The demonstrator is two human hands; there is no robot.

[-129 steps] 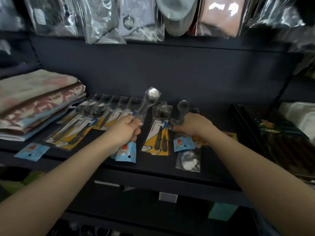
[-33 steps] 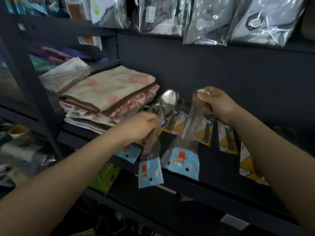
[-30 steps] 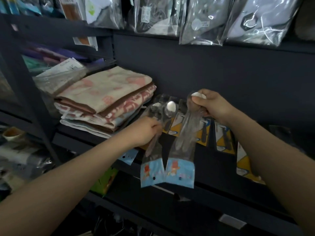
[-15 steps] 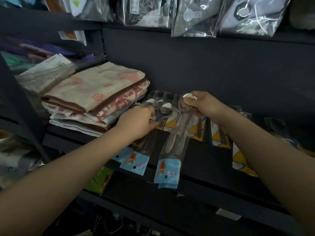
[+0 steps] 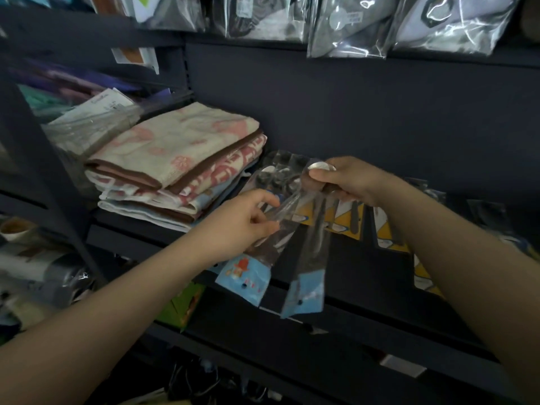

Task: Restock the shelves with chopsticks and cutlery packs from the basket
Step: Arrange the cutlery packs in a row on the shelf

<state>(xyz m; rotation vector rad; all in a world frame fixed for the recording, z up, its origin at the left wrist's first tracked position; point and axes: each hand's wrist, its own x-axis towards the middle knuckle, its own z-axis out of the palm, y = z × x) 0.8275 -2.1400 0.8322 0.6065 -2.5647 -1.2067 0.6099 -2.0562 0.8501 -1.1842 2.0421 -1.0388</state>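
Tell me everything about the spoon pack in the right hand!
The spoon pack is a long, narrow clear plastic sleeve with a light blue card end at the bottom. A shiny metal spoon sits inside, bowl up. The right hand pinches it at the bowl, so it hangs down, slightly tilted, in front of the dark shelf edge. It seems to brush the pack beside it.

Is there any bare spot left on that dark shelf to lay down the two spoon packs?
Bare shelf shows along the front, between the yellow-carded cutlery packs and the edge. The back row beside the folded towels is crowded. The left hand and right hand each grip a spoon pack.
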